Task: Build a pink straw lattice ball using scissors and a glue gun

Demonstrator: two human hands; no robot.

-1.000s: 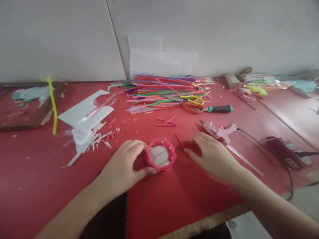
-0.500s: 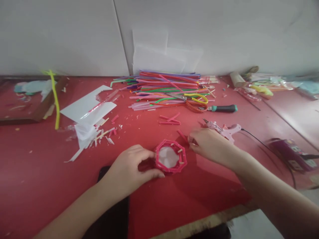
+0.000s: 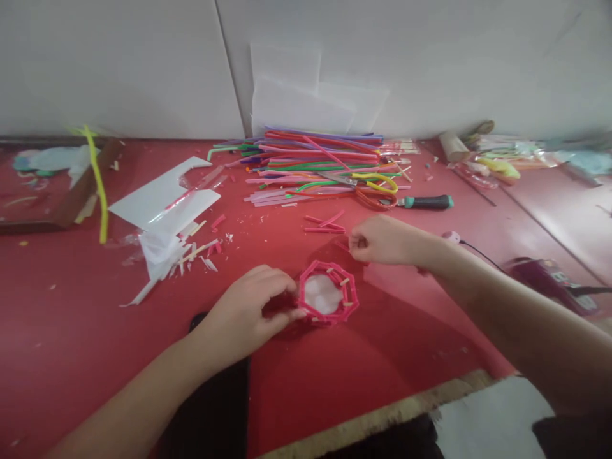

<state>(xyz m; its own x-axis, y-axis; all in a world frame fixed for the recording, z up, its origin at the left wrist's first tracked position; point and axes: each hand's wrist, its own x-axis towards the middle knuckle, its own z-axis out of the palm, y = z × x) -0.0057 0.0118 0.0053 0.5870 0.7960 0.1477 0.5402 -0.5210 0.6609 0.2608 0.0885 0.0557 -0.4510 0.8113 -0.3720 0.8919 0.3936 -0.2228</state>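
Observation:
A pink octagonal frame of straw pieces [image 3: 329, 292] with a white base sits on the red table [image 3: 335, 382]. My left hand [image 3: 248, 310] grips its left side, fingers curled round it. Just beyond the frame, my right hand [image 3: 382, 240] is pinched shut over a short pink straw piece [image 3: 342, 245] lying on the table; whether the piece is between the fingers is unclear. More short pink straw pieces [image 3: 325, 224] lie a little farther back.
A pile of coloured straws [image 3: 315, 162] with scissors [image 3: 373, 188] lies at the back. A green-handled tool [image 3: 425, 202], a pink glue gun [image 3: 452, 237] partly behind my right wrist, a purple power strip [image 3: 549, 284], white card [image 3: 162, 204] and scraps [image 3: 191, 255] lie around.
My right hand has moved back and to the left, from beside the glue gun to the short pink piece. The frame and my left hand have stayed put.

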